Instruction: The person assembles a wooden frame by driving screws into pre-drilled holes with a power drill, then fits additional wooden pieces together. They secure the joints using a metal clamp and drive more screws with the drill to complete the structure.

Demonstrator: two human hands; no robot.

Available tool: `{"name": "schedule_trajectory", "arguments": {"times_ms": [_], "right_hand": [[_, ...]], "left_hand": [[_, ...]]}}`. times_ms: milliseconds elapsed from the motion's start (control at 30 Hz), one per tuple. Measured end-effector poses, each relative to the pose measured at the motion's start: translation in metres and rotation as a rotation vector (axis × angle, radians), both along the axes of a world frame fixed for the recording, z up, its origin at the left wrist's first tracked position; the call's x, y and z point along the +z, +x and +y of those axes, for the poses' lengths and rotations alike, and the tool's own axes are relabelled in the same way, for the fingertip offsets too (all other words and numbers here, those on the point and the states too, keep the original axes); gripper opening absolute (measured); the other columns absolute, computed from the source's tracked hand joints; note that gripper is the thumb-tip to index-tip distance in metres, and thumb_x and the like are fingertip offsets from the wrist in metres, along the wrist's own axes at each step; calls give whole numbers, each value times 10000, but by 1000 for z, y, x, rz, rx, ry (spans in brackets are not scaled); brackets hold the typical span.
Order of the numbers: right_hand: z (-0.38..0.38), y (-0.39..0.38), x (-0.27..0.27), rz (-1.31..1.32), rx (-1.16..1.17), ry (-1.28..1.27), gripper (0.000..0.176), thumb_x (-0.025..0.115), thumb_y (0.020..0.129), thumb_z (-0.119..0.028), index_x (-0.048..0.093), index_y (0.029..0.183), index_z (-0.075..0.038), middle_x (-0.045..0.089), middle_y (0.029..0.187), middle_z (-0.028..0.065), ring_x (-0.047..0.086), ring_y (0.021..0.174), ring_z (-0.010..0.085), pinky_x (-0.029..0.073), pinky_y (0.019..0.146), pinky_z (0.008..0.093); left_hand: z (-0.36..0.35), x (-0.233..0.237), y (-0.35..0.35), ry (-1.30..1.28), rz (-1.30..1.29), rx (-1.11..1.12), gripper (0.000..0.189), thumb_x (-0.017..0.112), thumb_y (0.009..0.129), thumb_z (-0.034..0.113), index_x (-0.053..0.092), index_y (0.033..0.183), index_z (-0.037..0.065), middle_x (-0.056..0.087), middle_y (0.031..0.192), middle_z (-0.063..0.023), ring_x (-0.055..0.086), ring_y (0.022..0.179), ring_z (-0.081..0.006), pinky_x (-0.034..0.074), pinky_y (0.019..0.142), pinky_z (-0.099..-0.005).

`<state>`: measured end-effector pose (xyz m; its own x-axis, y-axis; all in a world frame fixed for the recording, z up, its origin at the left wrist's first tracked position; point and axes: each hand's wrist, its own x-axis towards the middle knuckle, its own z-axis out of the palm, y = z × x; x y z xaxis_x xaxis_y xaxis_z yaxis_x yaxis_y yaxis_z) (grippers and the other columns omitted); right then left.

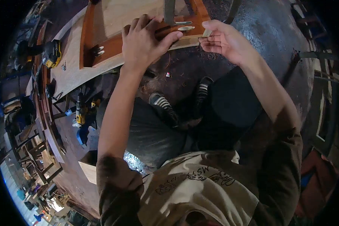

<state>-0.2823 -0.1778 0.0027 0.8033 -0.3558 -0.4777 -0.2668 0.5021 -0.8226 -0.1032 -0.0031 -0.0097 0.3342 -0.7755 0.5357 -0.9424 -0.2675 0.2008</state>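
Observation:
My left hand point(142, 43) lies over the edge of a reddish-brown wooden frame point(115, 47), its fingers spread and the thumb stretched toward the right. At the frame's right end, my right hand point(226, 41) pinches a small pale yellowish piece point(206, 33) between thumb and fingers. Its kind is hard to make out. Between the two hands, a pale, narrow sliver-like piece point(186, 28) shows on the reddish wood. More pale bits point(99, 51) sit at the frame's left corner.
The frame lies on a light wooden board point(73, 81). A yellow-and-black power tool point(52, 54) rests on its left part. Lower left, a yellow drill point(80, 109) stands near a blue tool point(83, 135). My striped shoes point(164, 103) are on the dark floor below the frame.

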Motion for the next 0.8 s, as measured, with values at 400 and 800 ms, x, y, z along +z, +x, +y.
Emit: {"name": "schedule_trajectory", "arguments": {"times_ms": [400, 800], "right_hand": [[0, 3, -1, 38, -15, 7, 498, 775, 810, -373, 626, 1111, -6, 667, 952, 101, 670, 854, 170, 578, 829, 319], [15, 9, -7, 4, -237, 176, 472, 816, 774, -389, 626, 1030, -41, 613, 925, 57, 591, 809, 156, 569, 867, 389]], "left_hand": [[1, -5, 4, -8, 26, -26, 585, 718, 775, 626, 717, 1065, 118, 656, 994, -77, 655, 946, -288, 457, 856, -455], [-1, -6, 7, -47, 21, -10, 598, 698, 761, 673, 724, 1034, 142, 649, 964, -48, 647, 963, -257, 446, 859, -469]]}}
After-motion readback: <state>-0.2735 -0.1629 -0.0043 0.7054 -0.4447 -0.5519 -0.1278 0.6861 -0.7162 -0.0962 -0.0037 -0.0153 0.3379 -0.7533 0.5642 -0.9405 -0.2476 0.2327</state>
